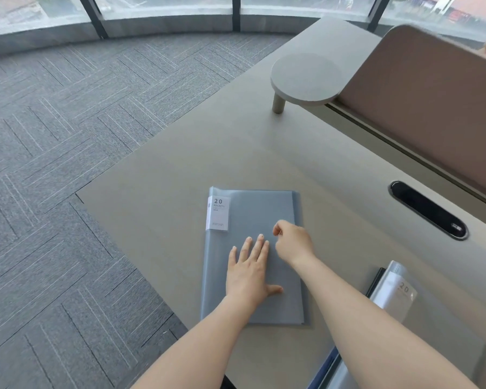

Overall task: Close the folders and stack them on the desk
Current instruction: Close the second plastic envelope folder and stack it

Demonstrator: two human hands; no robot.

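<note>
Although only the head view was available, it showed the job partly done: a blue-grey folder lay closed and flat on the counter, its white label at the far left corner. The left hand pressed down on the cover with straight, spread fingers, grasping nothing. The right hand hovered just above the cover near its right edge, fingers curled with thumb and forefinger close together; whether it pinched a page edge or nothing at all was too small to tell.

Near the right edge of the view, well apart from the first, a second folder with a similar label rested on the counter, partly hidden by the right forearm; it seemed to be not fully flat. A further blue edge showed at the bottom of the frame. Judging from this, one folder was shut, and the others waited to be closed and stacked onto it.
</note>
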